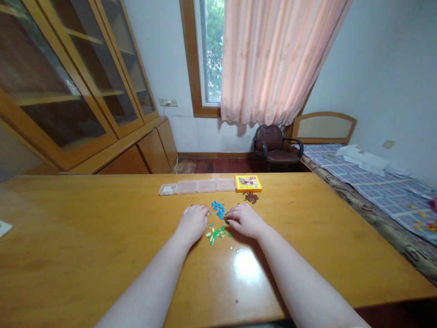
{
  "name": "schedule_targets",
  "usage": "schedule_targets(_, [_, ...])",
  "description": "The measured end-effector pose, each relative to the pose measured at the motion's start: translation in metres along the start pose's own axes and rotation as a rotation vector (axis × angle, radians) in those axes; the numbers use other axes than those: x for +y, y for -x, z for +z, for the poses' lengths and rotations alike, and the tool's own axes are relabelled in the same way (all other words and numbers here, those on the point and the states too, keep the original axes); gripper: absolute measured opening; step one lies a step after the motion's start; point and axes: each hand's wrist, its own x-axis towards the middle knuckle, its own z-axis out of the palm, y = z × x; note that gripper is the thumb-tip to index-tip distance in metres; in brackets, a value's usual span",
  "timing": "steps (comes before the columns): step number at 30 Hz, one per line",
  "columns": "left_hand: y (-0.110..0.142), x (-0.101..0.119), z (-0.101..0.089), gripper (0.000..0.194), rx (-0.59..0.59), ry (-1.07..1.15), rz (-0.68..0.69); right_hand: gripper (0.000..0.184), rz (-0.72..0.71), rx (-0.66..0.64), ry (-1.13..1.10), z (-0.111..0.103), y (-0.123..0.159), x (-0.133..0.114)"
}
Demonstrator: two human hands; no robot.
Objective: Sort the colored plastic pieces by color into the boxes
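Note:
Both my hands rest on the wooden table [85, 237]. My left hand [193, 222] lies palm down, fingers curled, fingertips just left of a small pile of blue bricks [217, 209]. My right hand [243, 219] is also palm down with curled fingers, its tips touching the right side of the blue pile. Whether either holds a brick is hidden. A scatter of green and white bricks [215, 234] lies between my wrists. A heap of brown bricks [251, 197] sits beyond my right hand.
A row of clear plastic trays [196, 187] and a yellow box [248, 183] stand further back on the table. A paper corner [4, 227] shows at the left edge. Beyond are a cabinet [68, 91], a chair [275, 145] and a bed [382, 187].

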Motion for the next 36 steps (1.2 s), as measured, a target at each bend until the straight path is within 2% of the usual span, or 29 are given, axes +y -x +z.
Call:
schedule_targets(5, [0.005,-0.001,-0.011,0.027,-0.132,-0.005,0.132,0.024,-0.107,-0.073,-0.072,0.004,0.000,-0.009])
schedule_targets(10, [0.008,0.010,-0.010,0.028,-0.162,-0.054,0.183,0.026,-0.027,-0.038,0.022,0.004,-0.003,-0.012])
schedule_targets(16, [0.006,0.004,-0.008,0.035,-0.081,-0.026,0.072,0.024,-0.004,-0.014,0.026,-0.002,-0.003,-0.013])
schedule_targets(22, [0.010,0.007,-0.006,0.033,-0.092,-0.031,0.090,0.027,-0.026,-0.113,0.040,0.003,-0.001,-0.034])
schedule_targets(25, [0.009,0.010,0.001,0.034,-0.075,-0.033,0.079,0.033,-0.003,-0.113,0.044,0.010,-0.002,-0.039])
schedule_targets(31, [-0.001,0.008,0.020,0.038,0.007,-0.036,0.045,0.048,0.095,-0.086,0.052,0.014,-0.009,-0.022])
schedule_targets(36, [0.001,0.006,0.013,0.034,0.069,-0.093,-0.090,0.048,0.153,-0.073,0.063,0.009,-0.008,-0.013])
